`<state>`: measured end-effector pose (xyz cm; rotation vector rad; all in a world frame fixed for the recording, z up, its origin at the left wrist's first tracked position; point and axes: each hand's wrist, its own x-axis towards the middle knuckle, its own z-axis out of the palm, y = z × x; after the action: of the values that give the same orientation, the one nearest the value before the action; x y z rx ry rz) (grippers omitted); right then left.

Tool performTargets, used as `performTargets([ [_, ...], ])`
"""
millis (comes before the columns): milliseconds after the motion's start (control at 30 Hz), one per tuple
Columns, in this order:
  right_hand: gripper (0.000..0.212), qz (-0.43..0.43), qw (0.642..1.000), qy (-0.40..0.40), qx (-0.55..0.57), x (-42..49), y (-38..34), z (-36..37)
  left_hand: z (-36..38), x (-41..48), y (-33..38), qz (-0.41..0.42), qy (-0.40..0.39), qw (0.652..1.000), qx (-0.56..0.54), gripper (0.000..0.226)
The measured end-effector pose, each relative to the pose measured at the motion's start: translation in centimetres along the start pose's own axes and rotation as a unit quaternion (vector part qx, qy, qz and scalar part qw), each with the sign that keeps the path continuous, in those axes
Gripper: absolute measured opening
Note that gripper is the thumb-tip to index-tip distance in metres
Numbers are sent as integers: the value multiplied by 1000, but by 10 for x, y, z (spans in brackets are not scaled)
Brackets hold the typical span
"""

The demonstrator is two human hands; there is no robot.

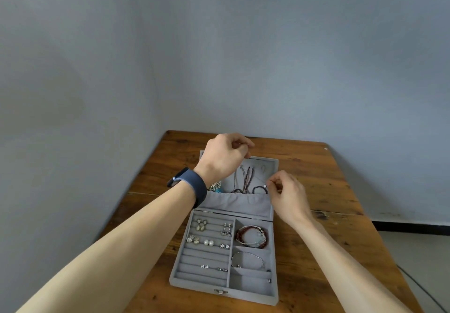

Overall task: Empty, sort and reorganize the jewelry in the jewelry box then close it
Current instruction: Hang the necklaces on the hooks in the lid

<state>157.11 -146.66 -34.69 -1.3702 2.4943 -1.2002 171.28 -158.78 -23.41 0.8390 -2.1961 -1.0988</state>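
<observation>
Pinching a fine chain (264, 186) beside its pale bead, the right hand (287, 190) sits at the right edge of the lid (273, 164). The left hand (224, 156) curls at the lid's top edge; I cannot tell what it holds. Mid-desk (316, 190), the grey jewelry box (174, 268) lies open. Cord necklaces (248, 176) hang in the lid. Bracelets (252, 236) fill the right compartments, earrings (202, 225) the left rows.

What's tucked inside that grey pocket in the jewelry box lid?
Dark cord necklaces and a beaded strand dip into the pocket; a teal-and-gold piece peeks out at its left edge. The fabric covers their lower ends.
</observation>
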Motion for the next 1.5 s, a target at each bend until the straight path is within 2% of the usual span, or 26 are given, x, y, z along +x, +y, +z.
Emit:
performTargets([
  [100,3,-24,999,-9,-33,-2,2,3,5,-1,-3,-1,-4,1000,0,22],
  [200,1,-1,999,-27,-29,-2,1,4,7,1,-2,1,-7,1000,2,22],
  [433,6,83,992,-50,79,-7,-6,11,12,11,4,27,-18,999,37,24],
  [600,33,109,973,-8,201,-19,-11,16,18,20,5,52,-63,990,113,25],
  [767,41,149,949,3,279,-16,-15,19,27,31,7,67,-101,981,153,21],
  [933,32,139,953,32,267,-16,-13,18,38,36,6,75,-145,970,180,11],
  [1133,17,66,971,73,216,5,-7,4,45,38,7,85,-163,959,215,5],
  [1233,10,52,975,72,201,12,-3,-3,49,38,5,91,-149,961,217,4],
  [1333,12,40,978,63,195,14,0,-9,56,37,1,98,-131,962,220,5],
  [1500,11,26,982,90,164,14,6,-14,63,32,-1,117,-98,964,217,6],
])
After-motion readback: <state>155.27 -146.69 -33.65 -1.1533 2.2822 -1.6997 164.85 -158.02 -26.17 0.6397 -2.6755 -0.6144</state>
